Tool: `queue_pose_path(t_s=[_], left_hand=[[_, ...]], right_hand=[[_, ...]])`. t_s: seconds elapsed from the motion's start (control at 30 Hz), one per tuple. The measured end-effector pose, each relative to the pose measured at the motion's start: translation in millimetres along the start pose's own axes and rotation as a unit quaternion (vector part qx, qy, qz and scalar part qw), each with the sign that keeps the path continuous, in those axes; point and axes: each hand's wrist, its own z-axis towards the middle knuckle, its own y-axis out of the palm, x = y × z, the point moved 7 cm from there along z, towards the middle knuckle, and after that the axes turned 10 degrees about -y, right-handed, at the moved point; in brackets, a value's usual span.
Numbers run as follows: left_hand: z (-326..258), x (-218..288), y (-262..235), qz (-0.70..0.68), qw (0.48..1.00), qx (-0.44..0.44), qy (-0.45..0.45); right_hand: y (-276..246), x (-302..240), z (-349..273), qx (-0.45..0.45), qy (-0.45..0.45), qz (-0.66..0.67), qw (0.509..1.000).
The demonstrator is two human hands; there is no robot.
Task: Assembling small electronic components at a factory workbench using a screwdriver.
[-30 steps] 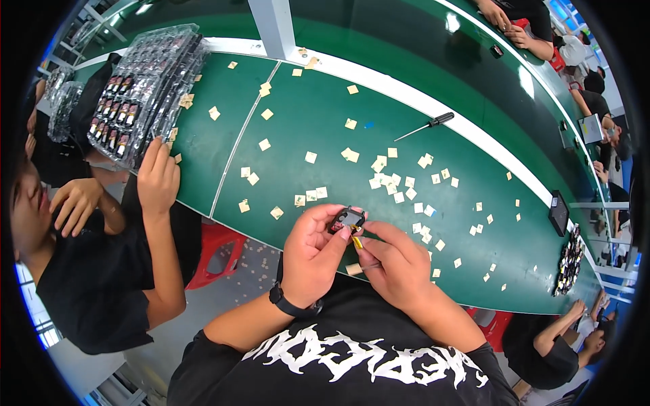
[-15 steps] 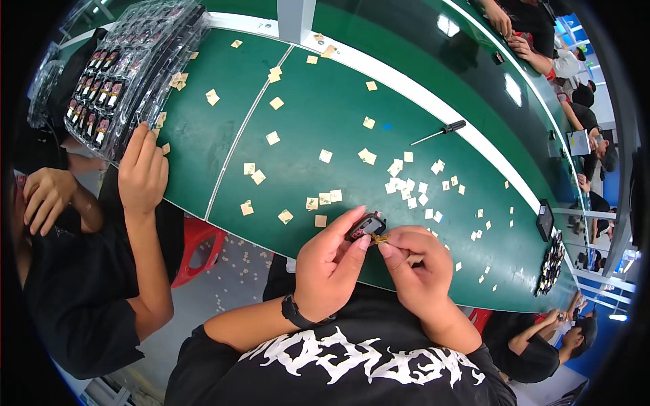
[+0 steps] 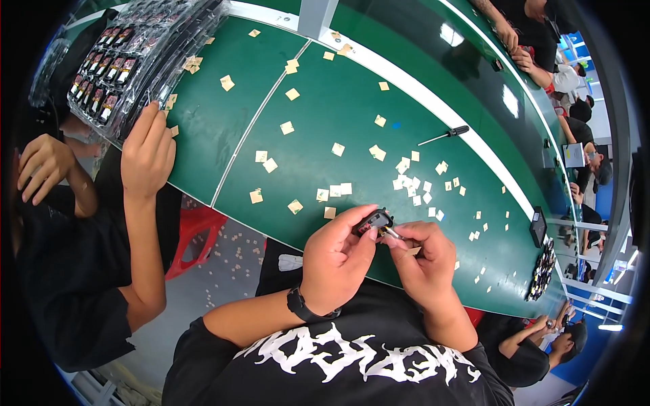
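Observation:
My left hand (image 3: pixel 338 260) is closed around a small black device housing (image 3: pixel 372 219), with the thumb along its near side and the hollow side facing up. On that wrist is a black watch band. My right hand (image 3: pixel 428 260) pinches a small silvery, strip-like part (image 3: pixel 392 233) at the housing's right end. Its exact kind is too small to make out. A tan square of backing paper (image 3: pixel 412 251) sticks out between the right fingers. Both hands are close together above the near edge of the green table.
Many tan paper squares (image 3: pixel 405 181) lie scattered over the green tabletop (image 3: pixel 203 128). A black-handled screwdriver (image 3: pixel 443 135) rests near the far white rail. Clear trays (image 3: pixel 112 74) of small devices stand far left beside a co-worker's hand (image 3: pixel 147 150). Dark small parts (image 3: pixel 542 271) are heaped at right.
The view has shifted slightly. My right fingers have turned a little at the housing's end; a silvery part shows there where a yellowish strip showed before. The paper square shows more.

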Motion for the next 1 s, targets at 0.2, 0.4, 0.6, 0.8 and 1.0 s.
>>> queue_pose_path(t_s=[0.2, 0.4, 0.6, 0.8, 1.0], left_hand=[[-2.8, 2.1, -1.3, 0.05, 0.998, 0.004, 0.026], [-2.7, 2.6, -0.1, 0.057, 0.998, 0.001, 0.017], [2.0, 2.5, 0.1, 0.044, 0.998, 0.036, 0.022], [2.0, -1.9, 3.7, 0.068, 0.998, -0.01, 0.005], [-4.9, 9.0, 0.4, 0.125, 0.992, 0.008, 0.028]], right_hand=[[-0.7, 1.6, 5.3, -0.002, 0.006, -0.012, 1.0], [-2.3, -2.8, 10.0, -0.014, 0.031, 0.004, 0.999], [1.4, -10.7, 20.8, -0.063, 0.026, -0.044, 0.997], [4.2, -20.0, 21.3, -0.046, -0.076, -0.11, 0.99], [7.4, -10.9, 18.3, -0.056, 0.037, -0.022, 0.997]])
